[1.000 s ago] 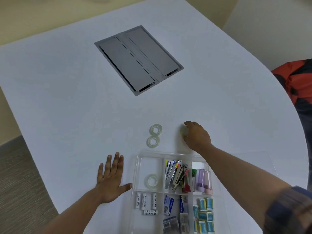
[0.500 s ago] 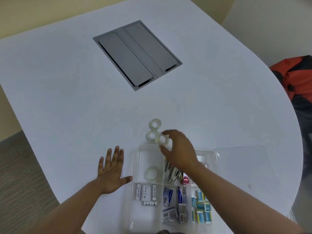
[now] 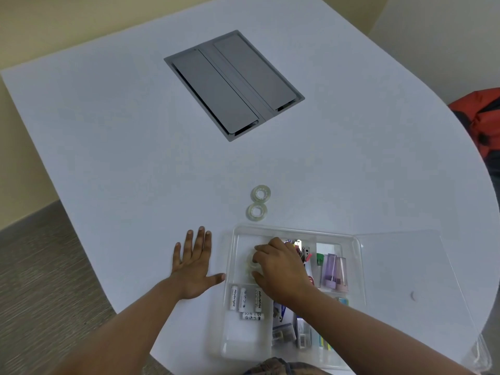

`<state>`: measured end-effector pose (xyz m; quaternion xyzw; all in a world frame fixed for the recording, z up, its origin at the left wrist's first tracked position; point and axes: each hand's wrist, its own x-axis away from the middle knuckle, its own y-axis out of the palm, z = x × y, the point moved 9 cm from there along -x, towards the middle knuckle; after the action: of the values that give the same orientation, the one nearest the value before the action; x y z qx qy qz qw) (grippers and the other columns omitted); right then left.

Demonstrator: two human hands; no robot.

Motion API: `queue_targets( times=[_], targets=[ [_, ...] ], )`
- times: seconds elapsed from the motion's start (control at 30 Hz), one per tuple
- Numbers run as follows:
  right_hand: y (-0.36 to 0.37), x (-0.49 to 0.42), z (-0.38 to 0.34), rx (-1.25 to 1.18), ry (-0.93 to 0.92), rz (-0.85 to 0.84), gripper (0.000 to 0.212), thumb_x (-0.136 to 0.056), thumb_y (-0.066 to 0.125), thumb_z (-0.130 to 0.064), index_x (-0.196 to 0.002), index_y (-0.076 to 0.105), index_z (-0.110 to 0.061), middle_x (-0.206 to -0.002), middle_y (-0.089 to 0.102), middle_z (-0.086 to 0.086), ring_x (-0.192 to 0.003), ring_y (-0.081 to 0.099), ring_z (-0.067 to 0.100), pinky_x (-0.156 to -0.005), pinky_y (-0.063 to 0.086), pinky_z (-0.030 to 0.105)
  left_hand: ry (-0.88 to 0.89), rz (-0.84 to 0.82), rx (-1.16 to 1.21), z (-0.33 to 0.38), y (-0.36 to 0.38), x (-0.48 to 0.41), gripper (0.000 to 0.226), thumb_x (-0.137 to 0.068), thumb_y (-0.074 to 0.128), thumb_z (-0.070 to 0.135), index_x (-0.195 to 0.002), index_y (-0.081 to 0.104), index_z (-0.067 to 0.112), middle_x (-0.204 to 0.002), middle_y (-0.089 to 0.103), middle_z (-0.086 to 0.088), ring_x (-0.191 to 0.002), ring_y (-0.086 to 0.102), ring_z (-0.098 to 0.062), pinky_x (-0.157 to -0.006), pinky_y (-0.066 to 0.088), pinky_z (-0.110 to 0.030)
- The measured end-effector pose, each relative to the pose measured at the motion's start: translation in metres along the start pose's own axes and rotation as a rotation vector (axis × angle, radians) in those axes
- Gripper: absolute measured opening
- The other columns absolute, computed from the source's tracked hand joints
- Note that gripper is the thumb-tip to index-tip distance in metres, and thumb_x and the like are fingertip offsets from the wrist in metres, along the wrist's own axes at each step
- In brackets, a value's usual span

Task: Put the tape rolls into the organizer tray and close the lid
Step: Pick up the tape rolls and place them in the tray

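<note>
Two clear tape rolls lie on the white table just beyond the tray, the farther tape roll [image 3: 261, 192] and the nearer tape roll [image 3: 256, 211]. The clear organizer tray [image 3: 295, 231] sits at the near edge, its lid [image 3: 405, 266] swung open to the right. My right hand [image 3: 281, 269] reaches into the tray's top-left compartment with its fingers around a tape roll [image 3: 250, 262]; another roll beneath it is mostly hidden. My left hand [image 3: 193, 263] lies flat on the table, fingers spread, left of the tray.
White batteries [image 3: 244, 300] fill the compartment below my right hand; clips, purple cases and small boxes fill the others. A grey cable hatch [image 3: 234, 83] is set in the table farther back. An orange and black bag [image 3: 484, 123] sits at the right.
My right hand took a tape roll from the table right of the pair, carried it left and down, and now holds it inside the tray's top-left compartment. My left hand stayed put.
</note>
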<state>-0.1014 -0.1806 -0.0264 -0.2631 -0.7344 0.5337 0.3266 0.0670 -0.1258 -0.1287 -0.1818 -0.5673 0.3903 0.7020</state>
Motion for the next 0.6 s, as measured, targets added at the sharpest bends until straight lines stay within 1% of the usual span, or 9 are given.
queue_targets(
  times=[0.1, 0.2, 0.27, 0.33, 0.4, 0.47, 0.5, 0.53, 0.6],
  targets=[
    [-0.003, 0.005, 0.0, -0.042, -0.008, 0.036, 0.025, -0.073, 0.072, -0.035, -0.093, 0.071, -0.021, -0.109, 0.071, -0.004, -0.101, 0.06, 0.022, -0.082, 0.049, 0.039, 0.002, 0.01, -0.003, -0.001, 0.0, 0.0, 0.108, -0.081, 0.034, 0.078, -0.128, -0.048, 0.025, -0.139, -0.055, 0.006, -0.126, -0.053, -0.017, -0.108, -0.028, -0.047],
    [-0.015, 0.015, 0.009, -0.127, 0.006, 0.096, 0.029, -0.068, 0.08, -0.031, -0.094, 0.071, -0.021, -0.112, 0.07, -0.003, -0.106, 0.063, 0.02, -0.086, 0.051, 0.036, 0.011, 0.021, -0.002, 0.0, 0.0, 0.0, 0.108, -0.082, 0.034, 0.077, -0.129, -0.048, 0.025, -0.139, -0.055, 0.005, -0.127, -0.053, -0.018, -0.108, -0.028, -0.047],
    [-0.023, 0.022, 0.018, -0.199, 0.004, 0.164, 0.025, -0.071, 0.079, -0.023, -0.094, 0.071, -0.018, -0.11, 0.071, 0.0, -0.105, 0.063, 0.021, -0.088, 0.053, 0.035, 0.015, 0.034, 0.002, 0.001, 0.0, 0.001, 0.107, -0.082, 0.033, 0.077, -0.131, -0.046, 0.024, -0.14, -0.055, 0.005, -0.128, -0.052, -0.018, -0.11, -0.027, -0.047],
    [-0.033, 0.03, 0.031, -0.259, 0.013, 0.262, 0.018, -0.076, 0.074, -0.015, -0.094, 0.071, -0.015, -0.105, 0.071, 0.001, -0.1, 0.063, 0.021, -0.082, 0.055, 0.035, 0.021, 0.087, 0.013, 0.0, -0.002, 0.003, 0.107, -0.082, 0.032, 0.078, -0.135, -0.043, 0.022, -0.143, -0.052, 0.005, -0.13, -0.05, -0.017, -0.111, -0.025, -0.047],
    [-0.039, 0.038, 0.049, -0.258, 0.057, 0.338, 0.02, -0.079, 0.072, -0.015, -0.098, 0.07, -0.015, -0.108, 0.069, 0.001, -0.103, 0.061, 0.021, -0.082, 0.055, 0.037, 0.022, 0.152, 0.027, 0.001, -0.006, 0.006, 0.107, -0.082, 0.033, 0.076, -0.14, -0.037, 0.02, -0.147, -0.047, 0.006, -0.134, -0.045, -0.016, -0.114, -0.022, -0.046],
    [-0.038, 0.042, 0.069, -0.206, 0.132, 0.342, 0.032, -0.082, 0.072, -0.023, -0.113, 0.066, -0.016, -0.127, 0.063, 0.003, -0.123, 0.054, 0.023, -0.097, 0.049, 0.041, 0.013, 0.232, 0.049, 0.004, -0.015, 0.01, 0.102, -0.085, 0.041, 0.07, -0.148, -0.022, 0.019, -0.155, -0.033, 0.005, -0.141, -0.034, -0.017, -0.117, -0.014, -0.044],
    [-0.035, 0.044, 0.077, -0.176, 0.169, 0.325, 0.04, -0.085, 0.069, -0.03, -0.122, 0.062, -0.016, -0.139, 0.055, 0.003, -0.133, 0.045, 0.023, -0.106, 0.043, 0.041, 0.001, 0.286, 0.078, 0.006, -0.023, 0.012, 0.096, -0.087, 0.045, 0.065, -0.152, -0.007, 0.019, -0.16, -0.021, 0.004, -0.146, -0.023, -0.018, -0.119, -0.007, -0.044],
    [-0.031, 0.045, 0.083, -0.152, 0.195, 0.304, 0.049, -0.088, 0.065, -0.036, -0.131, 0.055, -0.016, -0.147, 0.046, 0.003, -0.14, 0.036, 0.023, -0.112, 0.035, 0.041, -0.015, 0.349, 0.129, 0.009, -0.034, 0.013, 0.086, -0.089, 0.049, 0.059, -0.153, 0.01, 0.017, -0.163, -0.004, 0.001, -0.149, -0.008, -0.02, -0.119, 0.002, -0.044],
    [-0.021, 0.045, 0.089, -0.135, 0.213, 0.248, 0.065, -0.091, 0.057, -0.047, -0.145, 0.04, -0.016, -0.156, 0.03, 0.002, -0.147, 0.019, 0.02, -0.117, 0.024, 0.042, -0.039, 0.474, 0.264, 0.015, -0.061, 0.013, 0.065, -0.091, 0.057, 0.045, -0.144, 0.038, 0.013, -0.156, 0.031, -0.005, -0.144, 0.024, -0.024, -0.116, 0.023, -0.045]
  ],
)
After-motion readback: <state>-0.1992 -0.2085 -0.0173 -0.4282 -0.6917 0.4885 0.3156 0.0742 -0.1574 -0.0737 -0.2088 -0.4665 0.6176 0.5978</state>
